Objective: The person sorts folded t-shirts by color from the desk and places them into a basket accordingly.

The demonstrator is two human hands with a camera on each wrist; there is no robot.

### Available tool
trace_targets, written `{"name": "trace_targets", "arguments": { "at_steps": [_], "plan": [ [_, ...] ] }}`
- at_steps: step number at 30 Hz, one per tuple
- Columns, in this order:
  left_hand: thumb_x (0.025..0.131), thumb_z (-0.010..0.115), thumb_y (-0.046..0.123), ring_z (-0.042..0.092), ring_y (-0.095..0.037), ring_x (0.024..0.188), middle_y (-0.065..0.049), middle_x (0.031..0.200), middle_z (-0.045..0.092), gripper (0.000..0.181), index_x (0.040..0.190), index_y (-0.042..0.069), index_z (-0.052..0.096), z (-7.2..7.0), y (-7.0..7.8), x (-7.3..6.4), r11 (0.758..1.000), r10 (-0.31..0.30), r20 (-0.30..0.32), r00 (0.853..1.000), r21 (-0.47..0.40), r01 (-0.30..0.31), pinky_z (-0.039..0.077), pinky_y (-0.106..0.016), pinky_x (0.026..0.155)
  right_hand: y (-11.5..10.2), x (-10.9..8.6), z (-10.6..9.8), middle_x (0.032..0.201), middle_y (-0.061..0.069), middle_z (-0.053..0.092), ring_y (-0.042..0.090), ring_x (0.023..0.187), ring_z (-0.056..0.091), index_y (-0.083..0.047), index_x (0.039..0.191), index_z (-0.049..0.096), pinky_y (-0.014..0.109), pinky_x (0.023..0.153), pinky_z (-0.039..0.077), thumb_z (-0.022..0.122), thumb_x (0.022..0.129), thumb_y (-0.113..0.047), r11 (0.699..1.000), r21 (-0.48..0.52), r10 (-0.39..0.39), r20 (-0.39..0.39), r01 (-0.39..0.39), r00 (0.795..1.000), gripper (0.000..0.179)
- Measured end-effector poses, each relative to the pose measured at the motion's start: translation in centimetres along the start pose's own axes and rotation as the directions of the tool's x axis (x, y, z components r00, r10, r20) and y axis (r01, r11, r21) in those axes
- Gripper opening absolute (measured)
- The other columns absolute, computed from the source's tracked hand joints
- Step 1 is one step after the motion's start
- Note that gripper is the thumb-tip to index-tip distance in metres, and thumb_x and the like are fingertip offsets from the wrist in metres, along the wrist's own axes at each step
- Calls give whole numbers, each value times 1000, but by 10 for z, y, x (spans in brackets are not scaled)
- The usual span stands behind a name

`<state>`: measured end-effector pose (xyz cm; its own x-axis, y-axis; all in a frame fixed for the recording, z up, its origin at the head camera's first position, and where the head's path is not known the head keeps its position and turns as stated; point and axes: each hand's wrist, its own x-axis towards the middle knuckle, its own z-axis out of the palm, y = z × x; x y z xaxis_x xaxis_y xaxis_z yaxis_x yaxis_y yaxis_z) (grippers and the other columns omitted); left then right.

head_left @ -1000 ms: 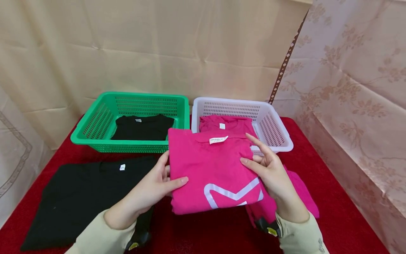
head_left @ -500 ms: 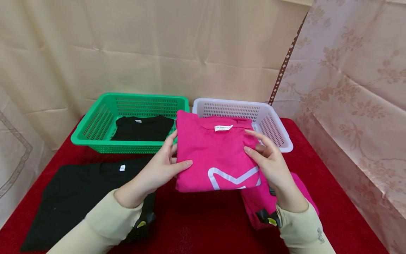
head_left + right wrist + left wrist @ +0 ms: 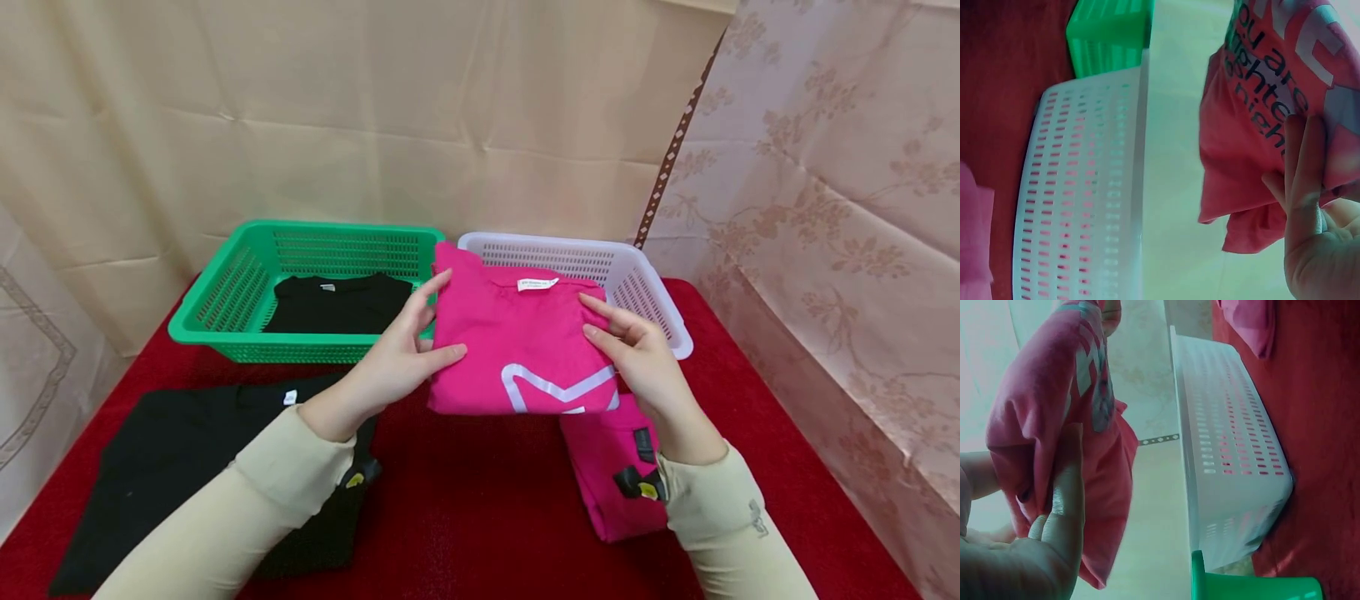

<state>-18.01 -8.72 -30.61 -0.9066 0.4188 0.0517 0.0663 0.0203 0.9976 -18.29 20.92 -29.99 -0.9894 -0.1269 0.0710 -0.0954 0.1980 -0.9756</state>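
A folded pink T-shirt (image 3: 517,333) with a pale star outline and a white neck label is held up in front of the white basket (image 3: 671,329). My left hand (image 3: 397,358) grips its left edge, thumb on the top face and fingers underneath. At the right edge my right hand (image 3: 637,358) pinches it the same way. Dark lettering shows on the shirt's underside (image 3: 1247,81) in the right wrist view. The left wrist view has the T-shirt (image 3: 1035,400) higher than the basket's rim and apart from it. The shirt hides most of the basket's inside in the head view.
A green basket (image 3: 337,229) with a folded black shirt (image 3: 337,304) inside stands left of the white one. On the red cloth (image 3: 465,517) lie a large folded black shirt (image 3: 195,467) at left and a folded pink garment (image 3: 618,487) at right. Curtains (image 3: 420,108) hang behind.
Both hands have carried the pink T-shirt forward, up and slightly right, nearer the white basket. More of the pink garment lying on the cloth shows now. The baskets have stayed put.
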Motion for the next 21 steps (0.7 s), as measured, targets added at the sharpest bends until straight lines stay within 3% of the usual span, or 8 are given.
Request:
{"name": "trace_targets", "arguments": {
  "at_steps": [6, 12, 17, 21],
  "plan": [
    [96, 63, 8, 71, -25, 97, -13, 148, 42, 74, 157, 25, 25, -4, 2, 17, 996, -21, 6, 1000, 85, 20, 61, -40, 81, 5, 14, -7, 110, -16, 66, 1, 93, 66, -10, 145, 49, 18, 79, 57, 60, 98, -14, 1000, -6, -4, -16, 4, 1000, 48],
    [95, 65, 11, 70, -21, 91, -8, 144, 46, 74, 157, 27, 27, -8, 8, 39, 997, -65, -9, 998, 35, 66, 61, -38, 79, 8, 32, -12, 136, -1, 57, 1, 108, 58, -12, 146, 48, 12, 85, 52, 60, 99, -16, 1000, -11, -7, -68, 6, 998, 49],
    [94, 67, 13, 67, -21, 93, -7, 143, 47, 76, 156, 29, 27, -9, 11, 58, 995, -93, -49, 994, 32, 95, 59, -30, 72, 9, 47, -14, 133, -8, 62, -1, 112, 55, -10, 145, 49, 10, 88, 48, 60, 98, -11, 999, 5, -34, -128, 35, 991, 48],
    [94, 68, 16, 64, -19, 91, -7, 140, 49, 77, 157, 29, 26, -9, 13, 69, 994, -100, -67, 993, 45, 103, 55, -26, 67, 10, 59, -14, 139, 1, 60, -2, 114, 53, -7, 144, 49, 9, 91, 46, 59, 98, -8, 998, -17, -69, -171, 68, 983, 47]
  ]
}}
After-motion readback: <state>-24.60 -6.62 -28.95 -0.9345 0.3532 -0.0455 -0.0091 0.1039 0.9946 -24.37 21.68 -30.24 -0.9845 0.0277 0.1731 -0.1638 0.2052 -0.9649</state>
